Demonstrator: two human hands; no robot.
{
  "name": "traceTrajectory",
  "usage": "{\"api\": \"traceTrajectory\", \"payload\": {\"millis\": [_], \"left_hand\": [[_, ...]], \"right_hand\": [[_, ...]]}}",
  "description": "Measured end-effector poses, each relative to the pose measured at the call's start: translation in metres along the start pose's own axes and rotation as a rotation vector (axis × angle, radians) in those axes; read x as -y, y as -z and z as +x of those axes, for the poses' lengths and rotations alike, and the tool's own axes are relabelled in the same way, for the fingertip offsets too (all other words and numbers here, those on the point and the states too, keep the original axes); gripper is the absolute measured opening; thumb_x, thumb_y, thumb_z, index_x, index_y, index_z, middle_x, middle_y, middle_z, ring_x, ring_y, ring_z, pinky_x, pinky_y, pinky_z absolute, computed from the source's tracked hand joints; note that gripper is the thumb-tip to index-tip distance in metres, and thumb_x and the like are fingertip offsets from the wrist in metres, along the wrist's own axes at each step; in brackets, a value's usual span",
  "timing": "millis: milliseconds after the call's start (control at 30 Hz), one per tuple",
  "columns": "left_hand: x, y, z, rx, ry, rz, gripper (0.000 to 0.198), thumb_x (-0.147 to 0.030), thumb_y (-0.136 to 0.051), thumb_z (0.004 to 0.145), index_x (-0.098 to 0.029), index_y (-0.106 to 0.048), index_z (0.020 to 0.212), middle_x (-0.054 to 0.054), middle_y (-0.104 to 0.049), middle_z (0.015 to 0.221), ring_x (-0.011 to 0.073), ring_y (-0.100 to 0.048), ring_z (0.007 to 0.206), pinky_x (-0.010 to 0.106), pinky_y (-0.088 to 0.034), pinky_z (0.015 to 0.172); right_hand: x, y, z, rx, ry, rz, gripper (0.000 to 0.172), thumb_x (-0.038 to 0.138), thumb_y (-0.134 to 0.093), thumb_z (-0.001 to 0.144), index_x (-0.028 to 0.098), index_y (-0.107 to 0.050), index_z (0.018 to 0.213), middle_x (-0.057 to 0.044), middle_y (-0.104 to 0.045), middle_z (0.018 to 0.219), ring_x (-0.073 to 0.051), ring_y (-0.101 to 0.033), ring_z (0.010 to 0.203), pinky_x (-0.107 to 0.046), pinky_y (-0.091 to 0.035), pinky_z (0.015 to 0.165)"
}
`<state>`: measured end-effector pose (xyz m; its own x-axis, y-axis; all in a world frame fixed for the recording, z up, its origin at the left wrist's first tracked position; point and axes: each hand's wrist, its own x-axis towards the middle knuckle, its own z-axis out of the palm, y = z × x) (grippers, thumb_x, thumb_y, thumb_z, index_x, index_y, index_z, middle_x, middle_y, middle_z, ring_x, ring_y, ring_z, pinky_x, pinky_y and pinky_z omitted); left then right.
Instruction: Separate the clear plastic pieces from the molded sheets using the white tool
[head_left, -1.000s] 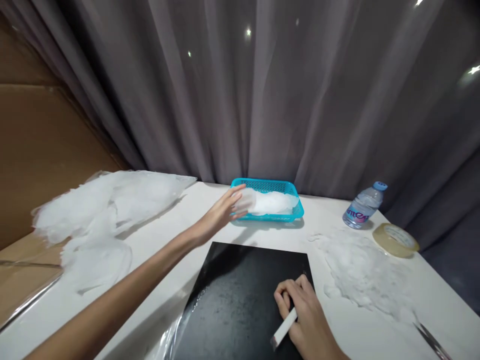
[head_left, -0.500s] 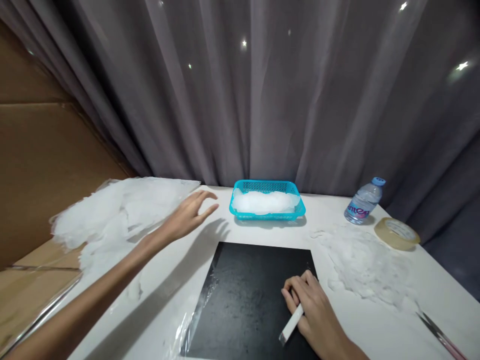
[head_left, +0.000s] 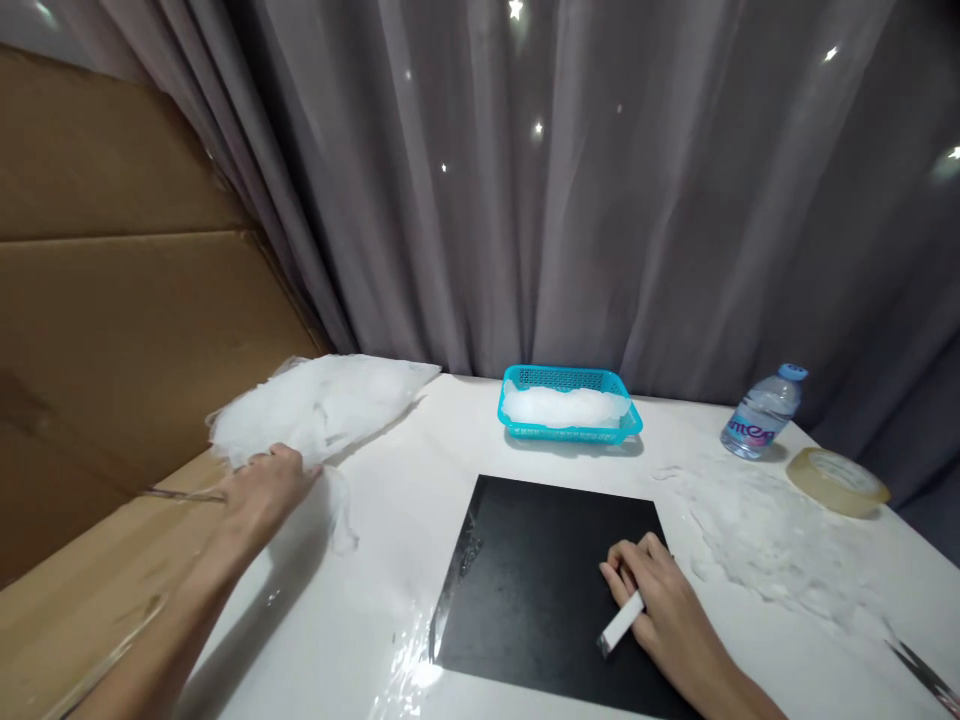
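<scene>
At the left of the table, my left hand [head_left: 274,490] is closed with fingers curled on white fluffy wadding [head_left: 322,400], at the near edge of the pile. A thin strip of wadding hangs down beside the hand. My right hand [head_left: 652,590] rests on a black square board [head_left: 540,590], its fingers wrapped round a slim white stick-like tool [head_left: 621,624] with a darker end. The tool's other end is hidden in the hand. Behind the board stands a blue plastic basket [head_left: 570,434] with a roll of white wadding [head_left: 566,407] in it.
Thin white fibres [head_left: 780,540] lie spread right of the board. Beyond them are a water bottle [head_left: 761,415] and a roll of clear tape [head_left: 840,482]. Scissors [head_left: 926,675] lie at the right edge. A cardboard box [head_left: 120,350] stands on the left, a grey curtain [head_left: 480,200] behind.
My left hand has moved left and down from the open space near the basket and closed on the wadding. The view has turned left. My right hand stays on the board with the white tool.
</scene>
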<state>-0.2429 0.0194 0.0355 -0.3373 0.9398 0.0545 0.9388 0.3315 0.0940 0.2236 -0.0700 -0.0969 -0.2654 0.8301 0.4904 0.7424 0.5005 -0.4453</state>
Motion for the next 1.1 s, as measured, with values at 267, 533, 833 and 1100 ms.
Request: {"api": "traceTrajectory", "payload": {"millis": [267,533,833,1100], "left_hand": [[0.01,0.034,0.002,-0.029,0.074,0.127,0.084,-0.081,-0.025,0.09,-0.007,-0.058,0.116,0.031,-0.069,0.118,0.0487,-0.062,0.113,0.048,-0.047,0.083],[0.006,0.048,0.036,0.089,0.029,0.146,0.069,-0.073,-0.046,0.09,-0.006,-0.064,0.093,0.025,-0.075,0.1,0.0439,-0.07,0.098,0.041,-0.044,0.079],[0.008,0.037,0.027,-0.06,-0.025,0.154,0.068,-0.064,-0.031,0.102,-0.006,-0.065,0.114,0.024,-0.069,0.121,0.0437,-0.062,0.116,0.044,-0.047,0.085],[0.012,0.043,0.074,-0.069,-0.014,0.164,0.037,-0.035,-0.064,0.101,-0.016,-0.061,0.132,0.012,-0.064,0.131,0.0266,-0.067,0.111,0.048,-0.058,0.093]], "right_hand": [[-0.001,-0.005,-0.002,0.008,0.001,-0.007,0.021,0.029,-0.049,0.106,0.025,-0.055,0.087,-0.002,-0.056,0.08,-0.02,-0.059,0.071,-0.033,-0.051,0.063],[-0.005,-0.007,-0.002,0.029,0.031,-0.007,0.021,0.031,-0.047,0.107,0.025,-0.053,0.087,-0.001,-0.056,0.078,-0.02,-0.06,0.07,-0.033,-0.051,0.062],[-0.004,-0.004,-0.003,0.077,0.002,-0.019,0.021,0.031,-0.047,0.107,0.025,-0.051,0.088,0.0,-0.054,0.079,-0.019,-0.06,0.069,-0.032,-0.049,0.063],[-0.008,-0.006,-0.003,0.133,-0.01,0.01,0.021,0.031,-0.045,0.107,0.025,-0.048,0.087,0.0,-0.053,0.079,-0.02,-0.059,0.072,-0.032,-0.048,0.065]]}}
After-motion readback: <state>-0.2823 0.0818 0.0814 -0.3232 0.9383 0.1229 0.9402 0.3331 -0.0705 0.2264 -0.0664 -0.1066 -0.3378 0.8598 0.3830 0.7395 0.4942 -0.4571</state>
